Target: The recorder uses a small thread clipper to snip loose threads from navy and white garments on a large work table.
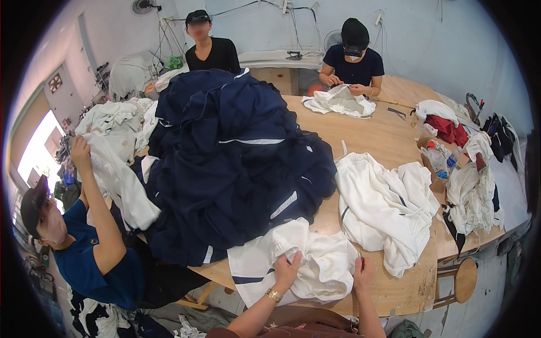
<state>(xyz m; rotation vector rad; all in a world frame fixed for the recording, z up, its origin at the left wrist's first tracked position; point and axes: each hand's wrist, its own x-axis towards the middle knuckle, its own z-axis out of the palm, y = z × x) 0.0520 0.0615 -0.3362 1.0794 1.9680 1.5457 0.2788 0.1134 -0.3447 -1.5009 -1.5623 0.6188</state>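
Note:
A white garment (321,265) with a gathered elastic edge and a navy stripe lies bunched at the table's near edge, in front of me. My left hand (287,271) is closed on its gathered edge, the thumb on top of the cloth. At the garment's right side is my right hand (363,275), its fingers curled together. A small dark thing shows at those fingertips, too little of it to name. Just beyond my right hand another white garment (386,208) with navy trim is spread loosely.
A tall heap of navy garments (225,152) covers the wooden table's (394,138) left side. At left, a person (84,242) lifts white cloth. Two more people (352,62) are across the table. A box (437,163) and piled cloth stand at right, near a stool (465,280).

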